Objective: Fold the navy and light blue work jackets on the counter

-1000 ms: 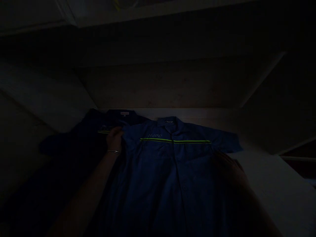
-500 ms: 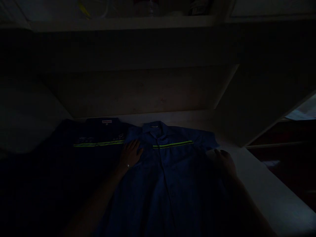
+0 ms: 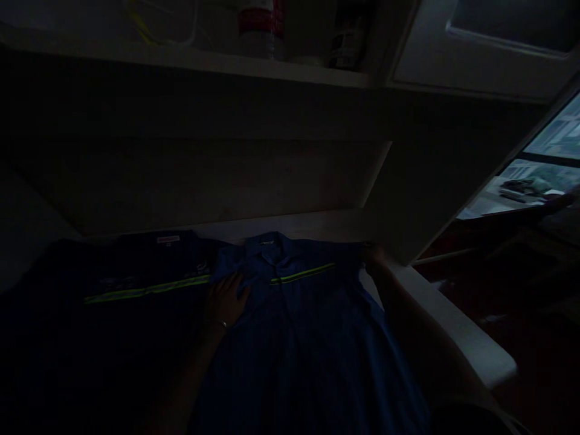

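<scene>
A blue short-sleeved work shirt lies spread front up, its collar at the far side and a yellow-green stripe across the chest. Flat on its left shoulder area rests my left hand, fingers stretched out. My right hand is closed at the end of the right-side sleeve, which runs straight out to it; the fingertips are dim. A darker navy work shirt with a similar stripe and a neck label lies alongside on the left, meeting the blue shirt near my left hand.
Overhead runs a shelf carrying a red-labelled bottle and a dark container. An upright side panel stands at the right. The white surface ends at a rounded right corner, with a window beyond. Light is very low.
My right hand has moved farther up and onto the sleeve end, and the sleeve now lies straighter. My left hand stays on the shirt. The view has tilted and turned to the right.
</scene>
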Available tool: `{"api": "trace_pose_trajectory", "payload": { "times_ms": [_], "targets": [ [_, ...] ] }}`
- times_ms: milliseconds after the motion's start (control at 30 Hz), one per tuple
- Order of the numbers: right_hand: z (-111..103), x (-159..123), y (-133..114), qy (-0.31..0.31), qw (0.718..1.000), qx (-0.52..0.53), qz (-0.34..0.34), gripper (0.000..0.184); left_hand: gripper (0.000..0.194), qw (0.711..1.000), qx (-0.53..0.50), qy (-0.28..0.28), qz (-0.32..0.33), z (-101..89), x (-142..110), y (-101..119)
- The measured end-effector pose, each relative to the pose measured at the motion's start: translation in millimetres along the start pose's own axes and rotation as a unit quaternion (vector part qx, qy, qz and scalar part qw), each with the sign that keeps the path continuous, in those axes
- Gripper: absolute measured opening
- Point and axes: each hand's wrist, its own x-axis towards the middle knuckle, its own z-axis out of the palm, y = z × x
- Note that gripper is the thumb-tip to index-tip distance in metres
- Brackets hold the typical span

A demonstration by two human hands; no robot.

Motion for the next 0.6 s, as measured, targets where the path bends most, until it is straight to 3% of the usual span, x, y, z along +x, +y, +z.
{"api": "trace_pose_trajectory", "payload": {
  "times_ms": [100, 167, 200, 267, 333, 367, 433, 533, 600],
  "targets": [
    [3.3, -7.7, -18.7, -0.014, 1.0, -0.006, -0.026, 0.04, 0.05, 1.0, -0.007, 0.003, -0.004, 0.5, -0.1, -0.9],
    [6.2, -27.8, -32.3, -0.073, 0.992, -0.026, -0.095, 0.038, 0.049, 1.0, -0.013, 0.003, -0.007, 0.6, -0.3, -1.0],
    [7.9, -41.8, -39.2, -0.126, 0.981, -0.037, -0.145, 0.037, 0.049, 1.0, -0.015, 0.005, -0.008, 0.5, -0.3, -0.9],
    [10.6, -73.3, -52.6, -0.257, 0.932, -0.051, -0.252, 0.034, 0.048, 1.0, -0.018, 0.005, -0.009, 0.1, -0.5, -0.7],
    [10.9, -100.3, -63.1, -0.345, 0.887, -0.045, -0.304, 0.03, 0.048, 1.0, -0.023, 0.003, -0.009, -0.5, -0.6, -0.5],
    [9.9, -109.1, -66.2, -0.347, 0.886, -0.038, -0.305, 0.028, 0.048, 1.0, -0.026, 0.002, -0.009, -0.9, -0.7, -0.5],
    [6.5, -114.9, -65.9, -0.272, 0.926, -0.02, -0.26, 0.029, 0.048, 0.999, -0.033, 0.005, -0.009, -1.6, -0.9, -0.4],
    [2.5, -101.5, -48.9, -0.113, 0.984, 0.003, -0.136, 0.035, 0.049, 0.999, -0.038, 0.014, -0.01, -2.1, -1.1, 0.2],
    [3.3, -90.2, -30.7, -0.088, 0.993, -0.015, -0.078, 0.036, 0.048, 0.999, -0.037, 0.014, -0.01, -1.5, -1.0, 0.4]
  ]
}}
